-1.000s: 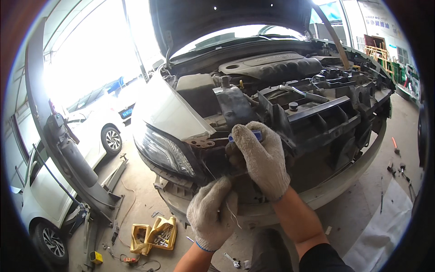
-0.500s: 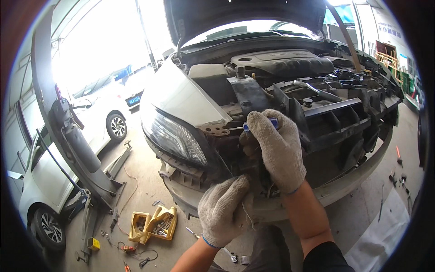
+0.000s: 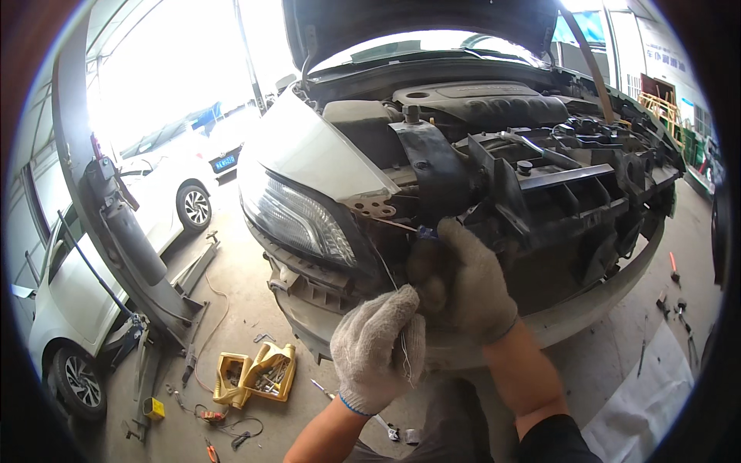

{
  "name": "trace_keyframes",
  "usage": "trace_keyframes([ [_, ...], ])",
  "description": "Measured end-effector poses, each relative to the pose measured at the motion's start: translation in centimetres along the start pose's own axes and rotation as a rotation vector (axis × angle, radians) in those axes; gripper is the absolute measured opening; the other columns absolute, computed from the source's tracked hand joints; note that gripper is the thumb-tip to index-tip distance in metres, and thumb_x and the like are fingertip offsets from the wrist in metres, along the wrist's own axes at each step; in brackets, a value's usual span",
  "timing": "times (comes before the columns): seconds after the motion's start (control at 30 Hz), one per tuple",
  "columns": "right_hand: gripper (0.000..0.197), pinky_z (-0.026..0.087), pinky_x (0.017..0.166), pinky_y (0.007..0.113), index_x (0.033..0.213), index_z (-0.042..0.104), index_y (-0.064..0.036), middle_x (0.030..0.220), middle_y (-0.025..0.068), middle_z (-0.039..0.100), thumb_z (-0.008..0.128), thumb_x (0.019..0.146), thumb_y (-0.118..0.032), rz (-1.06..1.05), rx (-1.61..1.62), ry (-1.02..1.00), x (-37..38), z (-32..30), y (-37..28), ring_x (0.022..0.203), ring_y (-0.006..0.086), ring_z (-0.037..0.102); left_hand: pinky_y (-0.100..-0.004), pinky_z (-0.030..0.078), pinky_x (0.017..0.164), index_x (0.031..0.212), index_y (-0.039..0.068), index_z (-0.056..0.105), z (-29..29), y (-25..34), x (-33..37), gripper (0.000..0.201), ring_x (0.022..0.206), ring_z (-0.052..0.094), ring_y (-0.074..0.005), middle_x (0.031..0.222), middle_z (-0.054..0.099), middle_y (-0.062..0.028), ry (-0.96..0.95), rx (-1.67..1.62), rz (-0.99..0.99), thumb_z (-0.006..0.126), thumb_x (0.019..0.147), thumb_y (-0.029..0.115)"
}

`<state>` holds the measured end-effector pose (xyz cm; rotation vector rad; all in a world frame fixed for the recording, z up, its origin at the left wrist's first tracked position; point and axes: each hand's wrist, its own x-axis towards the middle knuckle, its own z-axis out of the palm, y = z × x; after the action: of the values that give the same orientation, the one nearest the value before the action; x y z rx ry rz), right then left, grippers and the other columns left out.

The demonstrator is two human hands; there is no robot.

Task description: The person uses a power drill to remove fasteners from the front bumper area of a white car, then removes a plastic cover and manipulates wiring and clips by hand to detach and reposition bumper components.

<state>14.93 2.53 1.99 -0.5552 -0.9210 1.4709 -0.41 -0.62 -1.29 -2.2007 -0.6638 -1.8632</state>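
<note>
My gloved left hand (image 3: 378, 347) is closed in a pinch below the headlight (image 3: 297, 220). A thin pale wire (image 3: 384, 262) runs up from its fingertips along the lamp's inner edge, and loose strands hang over the palm. My gloved right hand (image 3: 477, 289) is closed in front of the opening beside the headlight. At its thumb and fingertips shows a small blue piece (image 3: 427, 231), with a thin light rod or strand reaching left toward the perforated metal bracket (image 3: 373, 208). The right fingers are partly hidden in shadow, and what kind of thing the blue piece is cannot be made out.
The car's bonnet (image 3: 424, 21) stands raised above the engine cover (image 3: 478, 100). A loosened bumper (image 3: 575, 320) curves around the front. On the floor are a yellow toolbox (image 3: 270, 370), scattered tools and a white sheet (image 3: 648, 393). A lift post (image 3: 85, 139) rises at left.
My right hand has moved slightly down and turned, so less of the blue piece shows. The left hand has shifted a little up and left, with the wire still at its fingertips.
</note>
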Motion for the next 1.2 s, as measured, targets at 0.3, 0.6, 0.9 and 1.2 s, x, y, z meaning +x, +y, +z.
trace_keyframes([
  [0.3, 0.032, 0.052, 0.072, 0.029, 0.106, 0.062, -0.0027, 0.092, 0.0073, 0.065, 0.047, 0.104, -0.031, -0.120, 0.138, -0.122, 0.5, 0.0, 1.7, 0.079, 0.0159, 0.062, -0.0400, 0.055, 0.069, 0.112, 0.000, 0.064, 1.1, 0.4, 0.7, 0.034, 0.081, 0.069, -0.0354, 0.100, 0.070, -0.0188, 0.002, 0.036, 0.035, 0.071, 0.078, -0.003],
  [0.6, 0.030, 0.045, 0.053, 0.025, 0.091, 0.064, -0.0044, 0.076, 0.0039, 0.064, 0.051, 0.101, -0.030, -0.184, -0.131, 0.124, -0.7, 1.3, -0.8, 0.061, 0.0105, 0.058, -0.0390, 0.055, 0.068, 0.110, -0.001, 0.064, 0.3, 0.3, 0.7, 0.033, 0.080, 0.069, -0.0345, 0.099, 0.070, -0.0190, -0.005, 0.044, -0.008, 0.070, 0.078, -0.006],
  [0.9, 0.033, 0.038, 0.045, 0.023, 0.089, 0.066, -0.0040, 0.068, 0.0038, 0.062, 0.054, 0.099, -0.034, -0.165, -0.217, 0.114, 0.5, 1.1, -0.6, 0.052, 0.0097, 0.052, -0.0350, 0.056, 0.072, 0.112, -0.001, 0.063, 0.1, -0.1, 0.8, 0.029, 0.083, 0.071, -0.0294, 0.102, 0.070, -0.0171, 0.005, 0.012, 0.014, 0.067, 0.084, -0.007],
  [1.2, 0.037, 0.042, 0.051, 0.022, 0.091, 0.065, -0.0026, 0.072, 0.0042, 0.063, 0.049, 0.102, -0.035, -0.341, -0.381, 0.166, 1.2, 0.7, 0.6, 0.058, 0.0101, 0.055, -0.0395, 0.055, 0.067, 0.115, 0.001, 0.063, -0.2, -0.6, 0.7, 0.037, 0.077, 0.068, -0.0327, 0.098, 0.069, -0.0159, 0.012, 0.028, 0.001, 0.073, 0.079, 0.001],
])
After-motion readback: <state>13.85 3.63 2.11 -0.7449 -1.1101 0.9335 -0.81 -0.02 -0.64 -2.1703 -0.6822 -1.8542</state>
